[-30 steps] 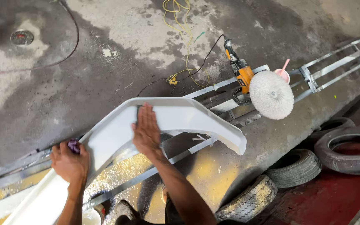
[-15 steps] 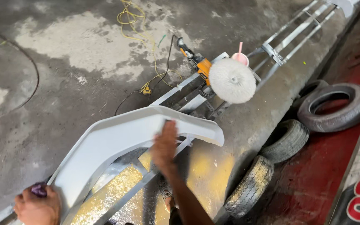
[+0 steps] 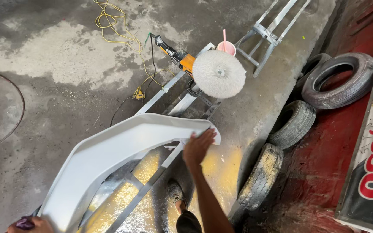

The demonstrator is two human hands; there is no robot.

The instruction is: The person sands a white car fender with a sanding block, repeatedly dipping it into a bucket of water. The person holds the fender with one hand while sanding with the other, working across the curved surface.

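Fingers of right hand (image 3: 198, 147) lie flat on white panel (image 3: 121, 149); left hand (image 3: 31, 225) clenches something purple; pink cup (image 3: 226, 47) holds a straw.

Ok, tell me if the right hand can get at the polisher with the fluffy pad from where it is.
Probably yes, with a stretch. The right hand rests on the white panel's end, and the polisher lies beyond it on the metal rails, with nothing between.

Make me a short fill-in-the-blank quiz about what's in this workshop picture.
1. The person's right hand rests on the end of a long curved ____ panel.
2. The orange power tool carries a round fluffy ____ pad.
3. ____ worn black tyres lie along the red floor's edge.

Missing: white; white; Three
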